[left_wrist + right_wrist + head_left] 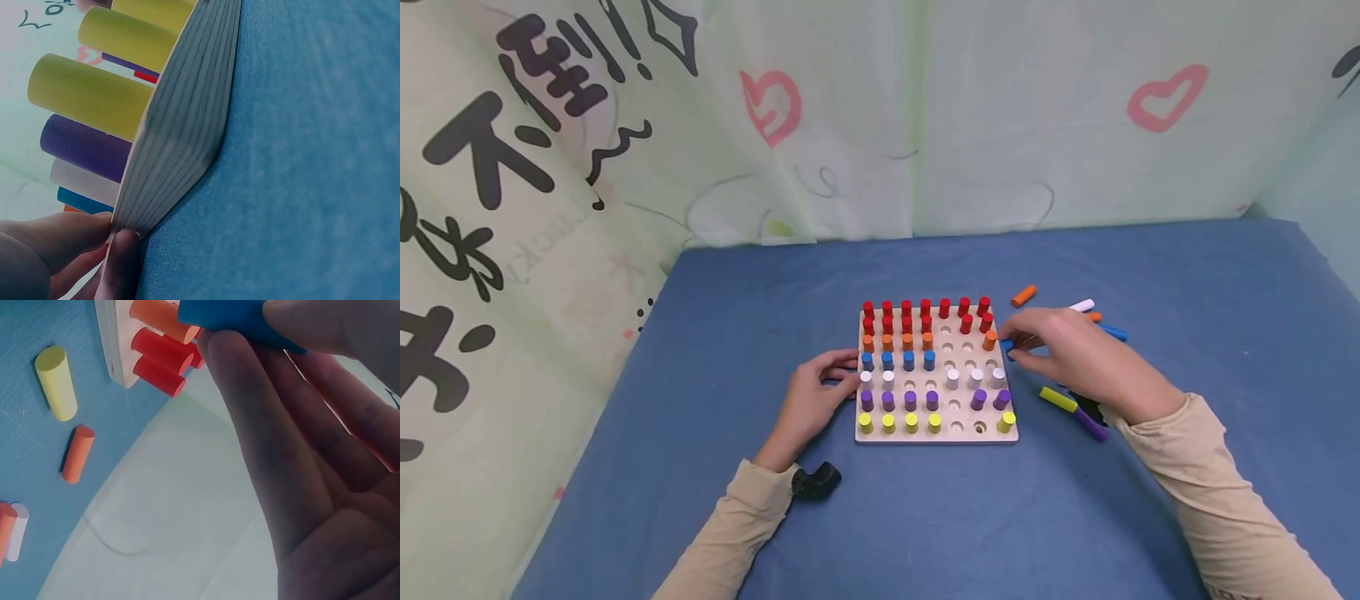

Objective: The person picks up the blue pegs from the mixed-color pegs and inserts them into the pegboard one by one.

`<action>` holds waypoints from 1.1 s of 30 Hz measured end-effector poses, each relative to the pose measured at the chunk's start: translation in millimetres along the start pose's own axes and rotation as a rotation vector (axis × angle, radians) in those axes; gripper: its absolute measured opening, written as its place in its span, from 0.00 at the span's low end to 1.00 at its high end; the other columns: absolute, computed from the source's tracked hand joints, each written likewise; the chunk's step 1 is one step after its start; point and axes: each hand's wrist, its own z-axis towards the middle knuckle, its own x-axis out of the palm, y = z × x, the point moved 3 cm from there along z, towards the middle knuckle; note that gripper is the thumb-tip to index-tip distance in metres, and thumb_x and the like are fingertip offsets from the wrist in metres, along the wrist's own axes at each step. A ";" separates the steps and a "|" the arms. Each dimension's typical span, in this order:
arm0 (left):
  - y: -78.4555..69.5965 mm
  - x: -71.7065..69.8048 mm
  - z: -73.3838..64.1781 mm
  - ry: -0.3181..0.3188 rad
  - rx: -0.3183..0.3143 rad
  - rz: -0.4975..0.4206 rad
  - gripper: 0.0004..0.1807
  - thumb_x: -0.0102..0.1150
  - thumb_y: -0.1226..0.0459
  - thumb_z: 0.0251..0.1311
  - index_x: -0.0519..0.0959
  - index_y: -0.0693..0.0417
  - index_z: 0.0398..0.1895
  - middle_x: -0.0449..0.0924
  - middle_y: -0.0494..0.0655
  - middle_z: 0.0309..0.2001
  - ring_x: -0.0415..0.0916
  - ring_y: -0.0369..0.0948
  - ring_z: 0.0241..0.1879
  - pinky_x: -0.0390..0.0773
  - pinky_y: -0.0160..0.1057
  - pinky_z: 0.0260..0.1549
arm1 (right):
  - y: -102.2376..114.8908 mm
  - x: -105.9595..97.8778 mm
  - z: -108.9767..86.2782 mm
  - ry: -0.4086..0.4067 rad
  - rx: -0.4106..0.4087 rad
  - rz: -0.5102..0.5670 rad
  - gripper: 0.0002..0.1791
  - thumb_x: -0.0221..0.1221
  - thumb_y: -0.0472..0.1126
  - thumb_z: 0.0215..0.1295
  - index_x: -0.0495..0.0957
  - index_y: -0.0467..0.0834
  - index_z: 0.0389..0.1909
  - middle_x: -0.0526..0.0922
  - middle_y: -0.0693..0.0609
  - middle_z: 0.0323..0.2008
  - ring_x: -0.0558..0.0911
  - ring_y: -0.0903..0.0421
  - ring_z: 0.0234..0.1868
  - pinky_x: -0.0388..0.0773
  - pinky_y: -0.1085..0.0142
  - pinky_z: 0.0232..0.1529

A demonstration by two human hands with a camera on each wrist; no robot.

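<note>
A light wooden pegboard (917,440) lies flat on the table, with coloured pegs upright in rows and several bare holes. At its left edge my left hand (811,398) holds on; up close, the fingertips (122,250) touch the layered side and rim of the board (181,119). Between thumb and fingers my right hand (1067,354) pinches a blue peg (225,319), beside the board's right edge near the orange peg (990,340) at that row's end. Part of this blue peg is hidden by the fingers.
Loose on the blue cloth right of the board are an orange peg (1024,296), a white peg (1082,306), another blue peg (1114,332), a yellow peg (1057,399) and a purple peg (1090,425). Behind the table hangs a pale patterned curtain (985,125).
</note>
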 end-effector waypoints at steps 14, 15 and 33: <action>-0.5 -1.8 -2.1 -0.009 -0.009 0.036 0.20 0.63 0.65 0.65 0.79 0.52 0.60 0.82 0.47 0.53 0.80 0.41 0.46 0.84 0.38 0.43 | 6.1 7.3 10.2 -0.015 -0.023 0.008 0.11 0.66 0.28 0.58 0.83 0.38 0.42 0.86 0.49 0.38 0.85 0.57 0.38 0.84 0.57 0.43; -0.8 -1.2 -1.8 -0.009 -0.008 0.038 0.20 0.62 0.65 0.65 0.79 0.52 0.60 0.82 0.47 0.53 0.80 0.41 0.46 0.84 0.38 0.43 | 6.2 7.3 10.4 -0.018 -0.026 0.005 0.11 0.66 0.28 0.58 0.83 0.37 0.42 0.85 0.49 0.38 0.85 0.57 0.38 0.84 0.57 0.43; 0.6 1.2 0.4 0.003 -0.011 0.010 0.20 0.63 0.65 0.65 0.79 0.53 0.60 0.82 0.48 0.52 0.80 0.41 0.46 0.84 0.36 0.42 | 13.6 13.4 23.1 0.038 0.004 0.044 0.12 0.67 0.29 0.59 0.82 0.37 0.44 0.86 0.47 0.40 0.85 0.53 0.40 0.84 0.55 0.45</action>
